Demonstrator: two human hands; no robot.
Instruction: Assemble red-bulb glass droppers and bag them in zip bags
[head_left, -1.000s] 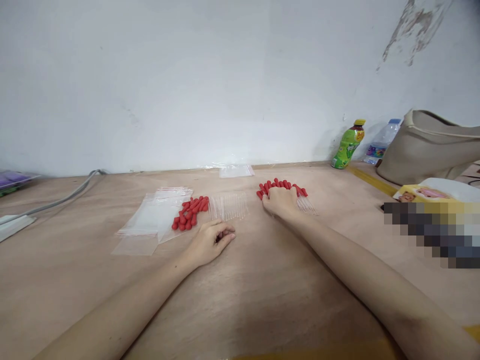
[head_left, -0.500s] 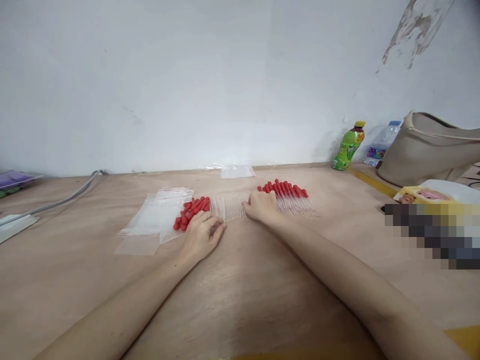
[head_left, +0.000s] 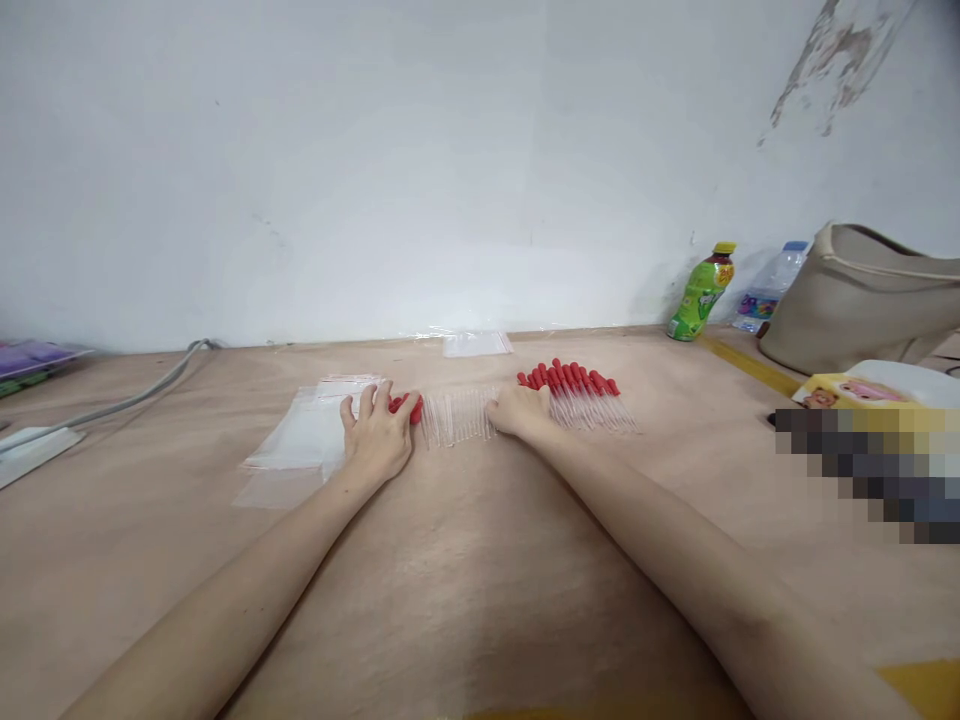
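Observation:
My left hand [head_left: 377, 435] lies over a small heap of red rubber bulbs [head_left: 412, 408], its fingers spread and arched on top of them; most of the heap is hidden beneath it. Right of the bulbs, thin clear tubes [head_left: 457, 415] lie side by side in a row. At the right end of that row rests my right hand [head_left: 519, 410], fingers curled in and closed; whatever they grip is hidden. Just beyond it is a group of droppers [head_left: 577, 390], clear tubes with red bulbs on their far ends. Clear zip bags [head_left: 292, 435] lie stacked left of my left hand.
Another clear bag [head_left: 478, 345] lies near the wall. A green drink bottle [head_left: 703, 292], a water bottle [head_left: 769, 287] and a beige bag [head_left: 870, 300] stand at the back right. A yellow package [head_left: 847, 390] sits before them. A grey cable [head_left: 161, 385] crosses the left side.
My left hand has moved left and away from me, from the near edge of the bulbs onto the heap, and its fingers have spread. My right hand stays nearly in place.

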